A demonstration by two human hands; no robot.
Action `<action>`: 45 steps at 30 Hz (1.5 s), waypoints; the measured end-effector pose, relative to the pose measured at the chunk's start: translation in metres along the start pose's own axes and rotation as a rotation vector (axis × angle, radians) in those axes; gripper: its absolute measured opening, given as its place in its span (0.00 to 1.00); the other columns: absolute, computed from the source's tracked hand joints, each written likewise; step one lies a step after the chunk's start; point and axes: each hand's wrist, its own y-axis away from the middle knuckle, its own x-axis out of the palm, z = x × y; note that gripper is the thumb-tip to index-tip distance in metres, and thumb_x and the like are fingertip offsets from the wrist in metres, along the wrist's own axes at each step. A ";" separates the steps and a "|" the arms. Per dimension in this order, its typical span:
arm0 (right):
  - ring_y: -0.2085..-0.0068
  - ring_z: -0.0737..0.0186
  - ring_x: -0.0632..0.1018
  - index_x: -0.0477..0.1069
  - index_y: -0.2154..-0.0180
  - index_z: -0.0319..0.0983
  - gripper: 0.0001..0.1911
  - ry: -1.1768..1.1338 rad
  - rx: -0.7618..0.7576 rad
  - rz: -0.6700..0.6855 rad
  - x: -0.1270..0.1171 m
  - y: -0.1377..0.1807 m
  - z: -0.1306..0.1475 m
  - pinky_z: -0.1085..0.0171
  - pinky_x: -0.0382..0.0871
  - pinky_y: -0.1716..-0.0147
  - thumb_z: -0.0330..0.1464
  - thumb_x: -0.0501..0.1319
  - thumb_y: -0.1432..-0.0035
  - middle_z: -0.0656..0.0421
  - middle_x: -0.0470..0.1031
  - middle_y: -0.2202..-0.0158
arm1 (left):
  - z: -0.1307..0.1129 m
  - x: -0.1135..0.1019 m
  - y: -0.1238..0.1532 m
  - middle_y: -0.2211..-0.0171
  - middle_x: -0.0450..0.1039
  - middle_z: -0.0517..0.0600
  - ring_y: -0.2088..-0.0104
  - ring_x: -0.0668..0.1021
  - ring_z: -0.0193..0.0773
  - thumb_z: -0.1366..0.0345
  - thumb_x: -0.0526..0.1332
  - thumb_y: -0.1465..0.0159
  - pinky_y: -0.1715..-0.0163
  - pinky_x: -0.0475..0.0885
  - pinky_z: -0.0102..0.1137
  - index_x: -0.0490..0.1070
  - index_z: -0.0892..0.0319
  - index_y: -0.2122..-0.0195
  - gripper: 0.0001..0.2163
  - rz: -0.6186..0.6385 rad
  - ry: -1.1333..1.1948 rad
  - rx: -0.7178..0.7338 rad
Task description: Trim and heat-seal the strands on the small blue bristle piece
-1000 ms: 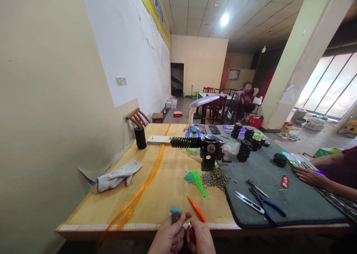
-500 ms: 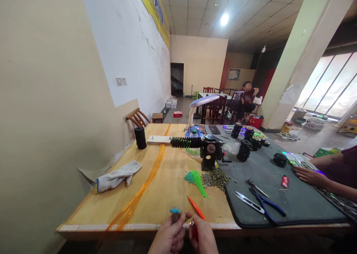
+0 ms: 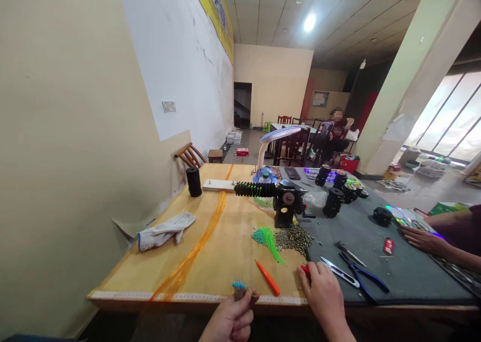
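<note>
My left hand (image 3: 231,319) is at the table's front edge, its fingers pinched round a small dark bundle with a blue tip (image 3: 238,288). Over the edge of the dark mat my right hand (image 3: 323,296) reaches forward, closed on a small red object (image 3: 305,269) at its fingertips. An orange tool (image 3: 268,278) lies on the wood between the two hands. Beyond it are green strands (image 3: 271,238) and a pile of dark beads (image 3: 294,237). Small scissors (image 3: 339,272) and blue-handled pliers (image 3: 363,273) lie just right of my right hand.
A black winding machine (image 3: 284,206) stands mid-table. Orange strands (image 3: 197,247) run along the wooden table (image 3: 210,267), and a white glove (image 3: 165,230) lies at left. Black spools (image 3: 332,202) sit on the dark mat (image 3: 376,262). Another person's hand (image 3: 423,238) rests at right.
My right hand has left my left hand and gone forward and right to the mat's edge with the red object. The camera view shifted slightly.
</note>
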 end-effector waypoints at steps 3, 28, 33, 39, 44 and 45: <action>0.64 0.52 0.71 0.73 0.67 0.39 0.12 0.033 -0.031 -0.048 0.003 -0.002 -0.005 0.58 0.61 0.64 0.39 0.56 0.39 0.53 0.73 0.68 | 0.001 0.000 0.001 0.85 0.60 0.38 0.88 0.46 0.17 0.58 0.77 0.63 0.90 0.38 0.18 0.75 0.65 0.70 0.22 0.016 -0.046 0.030; 0.70 0.62 0.74 0.69 0.73 0.37 0.13 -1.112 0.024 0.221 -0.021 0.043 0.108 0.67 0.67 0.68 0.38 0.57 0.42 0.57 0.73 0.73 | 0.012 0.004 0.010 0.69 0.77 0.52 0.65 0.75 0.40 0.53 0.72 0.55 0.60 0.68 0.32 0.77 0.61 0.68 0.19 -0.063 -0.407 0.456; 0.69 0.61 0.74 0.70 0.72 0.36 0.15 -1.251 0.108 0.297 -0.018 0.045 0.112 0.66 0.67 0.66 0.41 0.57 0.42 0.56 0.74 0.72 | 0.010 0.018 0.021 0.71 0.78 0.51 0.67 0.76 0.40 0.55 0.73 0.55 0.62 0.68 0.31 0.78 0.61 0.70 0.16 -0.115 -0.370 0.492; 0.73 0.64 0.70 0.70 0.75 0.36 0.20 -1.358 0.202 0.227 -0.014 0.049 0.125 0.68 0.66 0.71 0.47 0.60 0.46 0.59 0.71 0.77 | 0.006 0.018 0.029 0.71 0.78 0.52 0.66 0.76 0.42 0.55 0.73 0.55 0.60 0.68 0.33 0.78 0.62 0.70 0.17 -0.138 -0.344 0.481; 0.73 0.65 0.71 0.70 0.75 0.36 0.20 -1.316 0.112 0.295 -0.009 0.051 0.132 0.69 0.65 0.71 0.46 0.59 0.45 0.59 0.71 0.77 | 0.003 0.009 0.038 0.71 0.77 0.53 0.65 0.76 0.43 0.54 0.72 0.55 0.58 0.68 0.35 0.77 0.62 0.72 0.17 -0.158 -0.326 0.521; 0.73 0.65 0.71 0.71 0.74 0.36 0.19 -1.283 0.081 0.299 -0.008 0.052 0.133 0.69 0.66 0.72 0.45 0.58 0.44 0.59 0.71 0.77 | 0.002 0.004 0.041 0.72 0.77 0.52 0.65 0.76 0.42 0.53 0.72 0.55 0.58 0.68 0.35 0.77 0.62 0.72 0.17 -0.176 -0.327 0.541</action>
